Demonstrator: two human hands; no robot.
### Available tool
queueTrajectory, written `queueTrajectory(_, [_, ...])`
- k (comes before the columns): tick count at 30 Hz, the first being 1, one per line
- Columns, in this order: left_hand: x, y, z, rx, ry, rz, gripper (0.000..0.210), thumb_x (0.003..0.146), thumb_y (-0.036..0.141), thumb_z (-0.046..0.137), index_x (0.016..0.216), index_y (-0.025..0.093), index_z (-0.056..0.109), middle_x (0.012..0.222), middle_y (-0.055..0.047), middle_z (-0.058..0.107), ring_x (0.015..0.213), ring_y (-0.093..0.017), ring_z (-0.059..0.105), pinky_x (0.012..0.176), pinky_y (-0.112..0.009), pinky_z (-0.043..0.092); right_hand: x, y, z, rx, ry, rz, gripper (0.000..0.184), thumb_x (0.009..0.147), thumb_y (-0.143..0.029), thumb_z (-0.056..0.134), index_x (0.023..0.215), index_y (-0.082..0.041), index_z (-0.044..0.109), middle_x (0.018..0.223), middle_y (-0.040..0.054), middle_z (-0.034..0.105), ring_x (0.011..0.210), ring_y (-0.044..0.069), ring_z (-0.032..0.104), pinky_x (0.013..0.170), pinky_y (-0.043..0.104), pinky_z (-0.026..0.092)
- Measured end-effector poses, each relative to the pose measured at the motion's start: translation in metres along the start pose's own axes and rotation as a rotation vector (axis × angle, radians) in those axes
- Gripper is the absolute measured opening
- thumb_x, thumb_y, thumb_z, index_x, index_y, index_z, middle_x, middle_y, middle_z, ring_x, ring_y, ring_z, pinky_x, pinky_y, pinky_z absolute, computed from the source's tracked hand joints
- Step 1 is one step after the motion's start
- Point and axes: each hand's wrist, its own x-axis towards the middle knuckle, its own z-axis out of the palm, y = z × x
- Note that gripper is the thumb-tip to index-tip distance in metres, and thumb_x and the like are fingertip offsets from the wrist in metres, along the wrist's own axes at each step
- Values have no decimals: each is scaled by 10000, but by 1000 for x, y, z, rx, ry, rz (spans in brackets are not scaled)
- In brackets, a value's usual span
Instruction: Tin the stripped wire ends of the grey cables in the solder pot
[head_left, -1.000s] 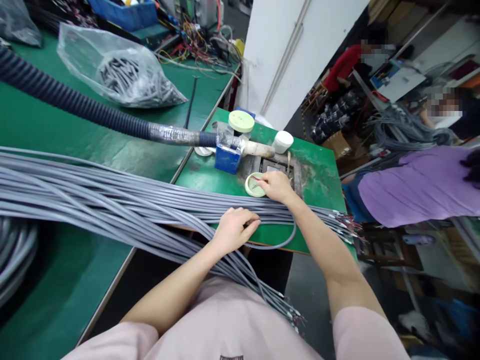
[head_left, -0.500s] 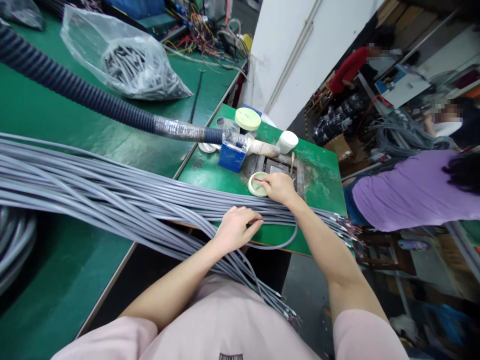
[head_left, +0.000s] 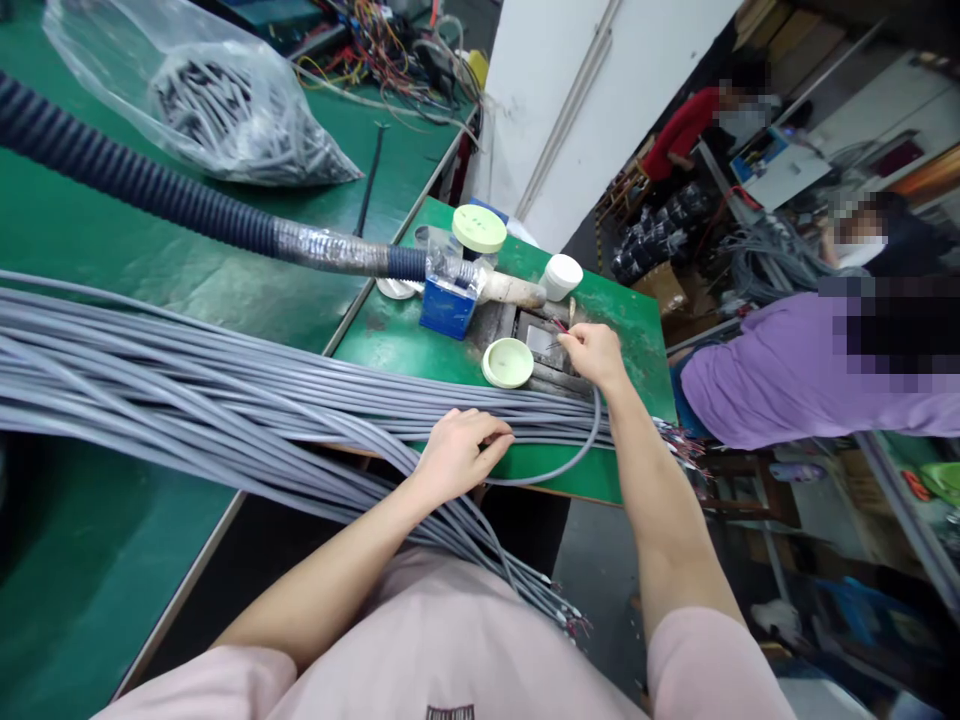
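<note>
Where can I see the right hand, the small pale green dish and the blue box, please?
Right hand (head_left: 598, 352): head view, on the back of the hand.
Small pale green dish (head_left: 508, 364): head view, on its bare inside.
Blue box (head_left: 445, 313): head view, on its front side.

A clear plastic bag (head_left: 225, 115) lies near tangled coloured wires (head_left: 369, 48) — and, farther right, a person in purple (head_left: 757, 375).

A cable workshop is indicated. Long grey cables (head_left: 225, 365) are laid in bundles across green surfaces (head_left: 375, 345), with coloured wires (head_left: 679, 441) bared at their ends. A ribbed hose (head_left: 187, 205) is led over them towards a stained metal plate (head_left: 541, 340). A clear bag (head_left: 124, 65) is filled with cut grey pieces (head_left: 210, 100); loose wires (head_left: 367, 45) are tangled near it. Beyond, more coils (head_left: 776, 262) are heaped, and other people (head_left: 757, 380) are seen nearby.
</note>
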Motion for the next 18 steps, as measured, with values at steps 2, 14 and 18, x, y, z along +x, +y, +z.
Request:
queueTrajectory(2, [0, 0, 0, 1, 4, 1, 193, 910, 309, 506, 830, 214, 655, 771, 10, 699, 746, -136, 592, 691, -301, 335, 4, 5, 7, -23, -12, 58, 300, 811, -357, 513, 635, -177, 676, 652, 43, 659, 641, 164, 554, 581, 264, 298])
queueTrajectory(14, [2, 1, -1, -7, 9, 0, 198, 909, 302, 503, 822, 216, 659, 758, 8, 693, 730, -131, 589, 685, -297, 344, 21, 14, 25, -75, -104, 189, 305, 835, -356, 497, 760, -179, 733, 849, 99, 730, 861, 226, 651, 741, 281, 431])
queueTrajectory(18, [2, 1, 0, -9, 11, -1, 184, 906, 294, 512, 824, 217, 658, 761, 14, 693, 737, -128, 589, 687, -296, 342, 25, 13, 27, -78, -128, 213, 310, 843, -360, 493, 788, -184, 742, 899, 106, 733, 907, 233, 655, 769, 288, 444])
